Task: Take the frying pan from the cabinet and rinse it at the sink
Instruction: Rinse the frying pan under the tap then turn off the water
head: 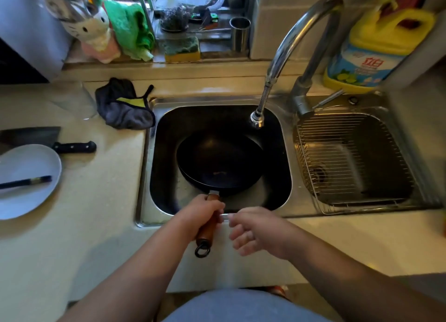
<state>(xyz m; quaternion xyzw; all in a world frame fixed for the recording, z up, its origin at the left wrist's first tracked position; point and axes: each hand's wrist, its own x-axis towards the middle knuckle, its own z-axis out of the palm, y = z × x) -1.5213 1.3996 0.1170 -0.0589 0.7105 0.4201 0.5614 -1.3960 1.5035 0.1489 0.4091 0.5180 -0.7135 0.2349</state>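
Observation:
A black frying pan (219, 162) sits inside the left sink basin (164, 128), its wooden handle (207, 230) pointing toward me over the sink's front rim. My left hand (200, 213) is wrapped around that handle. My right hand (255, 230) hovers just right of the handle with its fingers loosely apart and nothing in it. The curved chrome faucet (284, 49) ends in a spray head (257, 119) above the basin's back right corner. No water is visible running.
A wire rack (350, 162) fills the right basin. A yellow detergent jug (376, 46) stands behind it. Left of the sink lie a dark cloth (123, 106), a cleaver (48, 138) and a white plate (26, 179) holding chopsticks. Sponges and a steel cup sit on the sill.

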